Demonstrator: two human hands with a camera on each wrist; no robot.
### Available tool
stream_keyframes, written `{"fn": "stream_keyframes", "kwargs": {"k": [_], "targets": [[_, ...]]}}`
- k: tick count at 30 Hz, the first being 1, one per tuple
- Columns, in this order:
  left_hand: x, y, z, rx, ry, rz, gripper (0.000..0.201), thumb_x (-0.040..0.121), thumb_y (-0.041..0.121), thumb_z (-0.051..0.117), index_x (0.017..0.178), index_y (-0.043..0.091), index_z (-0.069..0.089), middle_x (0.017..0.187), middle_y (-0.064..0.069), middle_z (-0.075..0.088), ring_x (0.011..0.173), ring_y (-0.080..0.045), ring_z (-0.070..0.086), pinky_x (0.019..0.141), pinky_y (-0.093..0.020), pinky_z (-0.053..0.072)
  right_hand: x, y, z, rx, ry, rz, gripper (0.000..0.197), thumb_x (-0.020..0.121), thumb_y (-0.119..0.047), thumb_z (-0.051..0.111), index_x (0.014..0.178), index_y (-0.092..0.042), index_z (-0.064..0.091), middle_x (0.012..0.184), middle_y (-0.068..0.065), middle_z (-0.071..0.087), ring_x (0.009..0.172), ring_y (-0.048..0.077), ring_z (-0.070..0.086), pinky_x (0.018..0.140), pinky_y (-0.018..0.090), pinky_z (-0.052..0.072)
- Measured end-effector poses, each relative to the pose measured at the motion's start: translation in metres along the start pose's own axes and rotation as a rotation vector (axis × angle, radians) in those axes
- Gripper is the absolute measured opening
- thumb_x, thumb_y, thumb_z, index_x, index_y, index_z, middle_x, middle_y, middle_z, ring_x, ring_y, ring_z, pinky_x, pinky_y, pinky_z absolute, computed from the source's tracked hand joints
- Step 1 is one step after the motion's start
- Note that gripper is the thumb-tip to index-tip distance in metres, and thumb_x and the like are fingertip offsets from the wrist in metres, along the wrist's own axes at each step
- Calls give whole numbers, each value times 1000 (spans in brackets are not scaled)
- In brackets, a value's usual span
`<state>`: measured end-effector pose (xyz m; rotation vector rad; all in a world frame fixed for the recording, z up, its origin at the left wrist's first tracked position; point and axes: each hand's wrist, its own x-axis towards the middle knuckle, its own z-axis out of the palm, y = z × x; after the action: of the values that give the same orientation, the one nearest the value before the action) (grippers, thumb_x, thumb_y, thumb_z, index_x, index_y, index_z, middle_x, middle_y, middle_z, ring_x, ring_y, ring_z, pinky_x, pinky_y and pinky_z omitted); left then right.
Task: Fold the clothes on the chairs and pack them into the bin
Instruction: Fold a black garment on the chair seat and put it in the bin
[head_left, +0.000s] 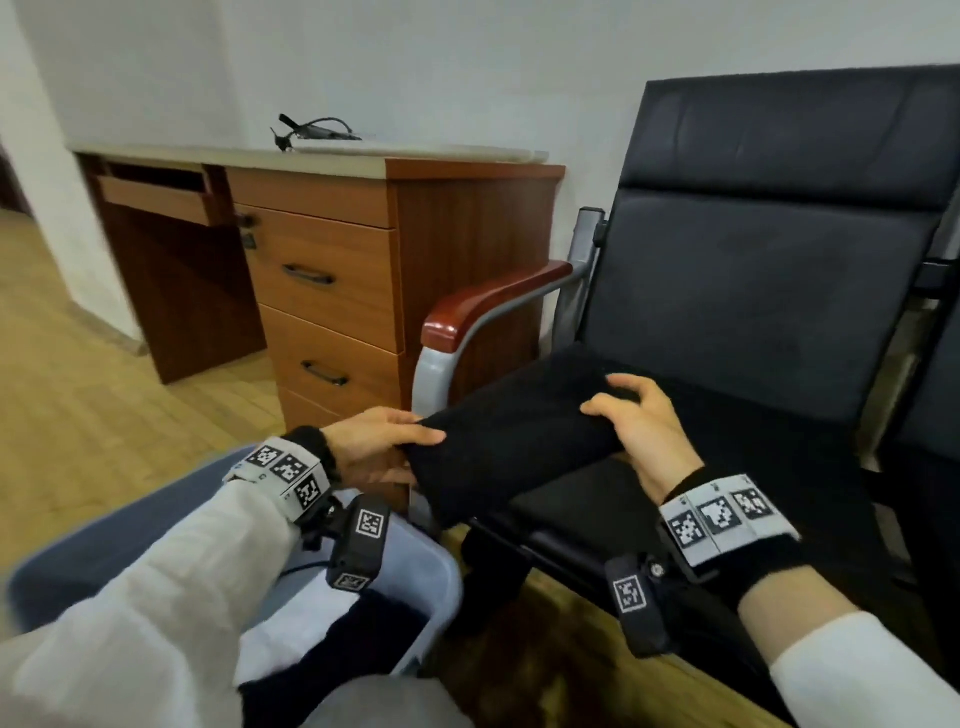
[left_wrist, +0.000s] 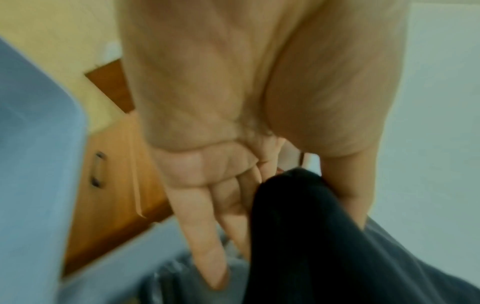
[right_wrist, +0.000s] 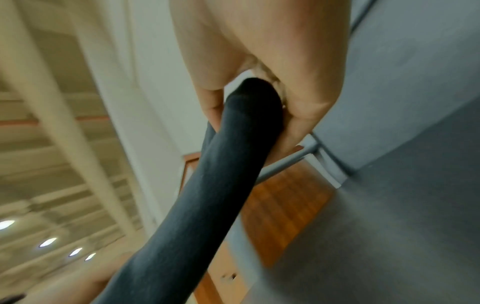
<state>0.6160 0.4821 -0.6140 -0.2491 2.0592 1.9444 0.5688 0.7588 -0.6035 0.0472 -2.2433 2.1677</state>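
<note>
Folded black garment held over the front edge of the black chair seat. Left hand pinches its near-left corner, thumb on top, fingers under. Right hand grips the right end, fingers curled over it. Blue-grey bin just below left hand, white and dark clothes inside. Wooden drawer unit beyond left hand; wood floor, white wall.

Dark folded garment between fingers
</note>
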Motion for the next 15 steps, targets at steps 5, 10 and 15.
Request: {"fn": "stream_keyframes", "kwargs": {"k": [5, 10, 15], "targets": [[-21, -66, -108, -107, 316, -27, 37, 84, 18, 67, 117, 4, 63, 122, -19, 62, 113, -31, 57, 90, -36, 45, -10, 20, 124, -209, -261, -48, 46, 75, -35, 76, 104, -26, 41, 110, 1, 57, 99, 18, 60, 88, 40, 52], [-40, -129, -185, -125, 551, -80, 18, 88, 10, 62, 101, -1, 67, 92, -18, 67, 85, -28, 62, 66, -28, 51, -16, 65, 226, -426, -434, -106, 30, 91, -33, 61, 104, -17, 40, 95, -1, 47, 65, 15, 59, 45, 24, 52], [-31, -185, -233, -171, 723, -219, 11, 86, 11, 66, 90, 1, 61, 68, -11, 56, 55, -20, 53, 45, -22, 43, 5, 126, 301, -451, -570, 143, 28, 93, -21, 59, 115, -14, 43, 116, 5, 47, 71, 13, 59, 57, 26, 59]]}}
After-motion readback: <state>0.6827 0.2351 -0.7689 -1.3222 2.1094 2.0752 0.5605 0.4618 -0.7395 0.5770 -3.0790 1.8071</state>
